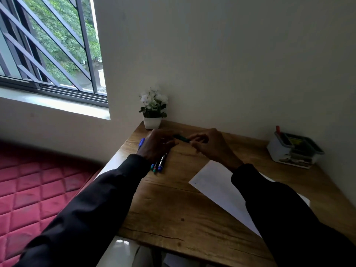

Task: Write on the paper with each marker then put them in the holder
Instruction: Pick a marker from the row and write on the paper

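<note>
A dark green marker (182, 138) is held level above the wooden desk (173, 205) between both hands. My left hand (157, 145) grips its left end and my right hand (210, 144) pinches its right end. Under my left hand lie several more markers (159, 165), their coloured ends pointing toward me, and a blue cap (141, 142) shows at the hand's left side. The white paper (215, 184) lies on the desk to the right, partly under my right sleeve. The grey holder (294, 150) stands at the far right with a red marker (278, 130) upright in it.
A small white pot of white flowers (153, 110) stands at the desk's far left corner against the wall. A red quilted mattress (34, 182) lies left of the desk, below a barred window (48, 43).
</note>
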A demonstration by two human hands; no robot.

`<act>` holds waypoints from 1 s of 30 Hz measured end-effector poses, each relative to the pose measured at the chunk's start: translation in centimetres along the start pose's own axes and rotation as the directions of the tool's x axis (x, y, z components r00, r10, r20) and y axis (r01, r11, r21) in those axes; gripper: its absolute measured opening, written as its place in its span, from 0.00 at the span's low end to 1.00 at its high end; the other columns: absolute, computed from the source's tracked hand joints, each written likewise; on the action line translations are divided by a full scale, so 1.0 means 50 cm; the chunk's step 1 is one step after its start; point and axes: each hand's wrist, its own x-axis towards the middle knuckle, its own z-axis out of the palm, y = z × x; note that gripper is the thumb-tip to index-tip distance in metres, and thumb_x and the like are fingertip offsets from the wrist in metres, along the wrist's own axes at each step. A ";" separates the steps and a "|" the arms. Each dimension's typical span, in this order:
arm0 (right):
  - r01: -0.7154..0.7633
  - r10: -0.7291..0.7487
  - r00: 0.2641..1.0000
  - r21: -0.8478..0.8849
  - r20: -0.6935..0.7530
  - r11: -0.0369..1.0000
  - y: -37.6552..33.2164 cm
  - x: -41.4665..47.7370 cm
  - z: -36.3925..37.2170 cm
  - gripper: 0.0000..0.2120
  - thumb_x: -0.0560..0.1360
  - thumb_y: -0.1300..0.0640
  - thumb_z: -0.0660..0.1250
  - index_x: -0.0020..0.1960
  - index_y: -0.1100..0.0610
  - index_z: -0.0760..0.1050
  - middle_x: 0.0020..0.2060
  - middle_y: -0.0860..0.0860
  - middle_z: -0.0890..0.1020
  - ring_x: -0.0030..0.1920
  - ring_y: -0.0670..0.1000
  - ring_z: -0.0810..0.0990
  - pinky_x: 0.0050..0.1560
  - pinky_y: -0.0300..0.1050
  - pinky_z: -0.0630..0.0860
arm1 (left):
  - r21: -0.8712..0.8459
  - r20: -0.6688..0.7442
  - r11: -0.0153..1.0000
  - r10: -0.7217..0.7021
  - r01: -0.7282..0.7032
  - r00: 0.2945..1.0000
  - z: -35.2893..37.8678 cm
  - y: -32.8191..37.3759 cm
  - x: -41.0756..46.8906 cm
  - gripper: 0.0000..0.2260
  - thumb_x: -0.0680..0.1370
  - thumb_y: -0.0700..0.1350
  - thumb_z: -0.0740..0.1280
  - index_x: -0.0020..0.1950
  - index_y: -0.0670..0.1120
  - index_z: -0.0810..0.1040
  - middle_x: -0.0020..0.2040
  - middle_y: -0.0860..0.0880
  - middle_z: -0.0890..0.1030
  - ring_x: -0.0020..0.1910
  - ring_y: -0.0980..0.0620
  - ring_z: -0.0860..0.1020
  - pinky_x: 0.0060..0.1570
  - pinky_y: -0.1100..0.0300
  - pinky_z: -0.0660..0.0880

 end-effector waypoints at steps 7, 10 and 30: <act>-0.070 0.122 0.983 0.344 -0.134 0.936 0.015 -0.076 -0.097 0.08 0.70 0.54 0.79 0.46 0.57 0.86 0.36 0.52 0.87 0.33 0.51 0.84 0.32 0.43 0.79 | -0.186 0.031 0.983 0.006 0.000 1.000 0.039 0.060 0.003 0.07 0.75 0.43 0.71 0.51 0.43 0.83 0.42 0.48 0.84 0.42 0.54 0.83 0.46 0.58 0.80; -0.164 0.243 0.970 0.755 0.006 0.635 0.026 -0.101 -0.111 0.16 0.70 0.52 0.76 0.51 0.62 0.84 0.40 0.58 0.85 0.39 0.56 0.82 0.38 0.45 0.78 | -0.301 0.041 0.952 -0.039 0.050 0.998 0.059 0.083 0.003 0.08 0.75 0.43 0.71 0.52 0.42 0.83 0.43 0.47 0.85 0.43 0.52 0.83 0.47 0.54 0.81; -0.318 0.109 0.946 0.803 0.306 0.505 0.071 -0.112 -0.105 0.19 0.79 0.54 0.66 0.60 0.70 0.79 0.50 0.66 0.84 0.45 0.59 0.85 0.49 0.47 0.84 | -0.240 0.218 0.964 -0.058 0.111 0.974 0.098 0.115 0.010 0.06 0.74 0.40 0.71 0.51 0.42 0.83 0.43 0.49 0.85 0.43 0.54 0.84 0.45 0.63 0.80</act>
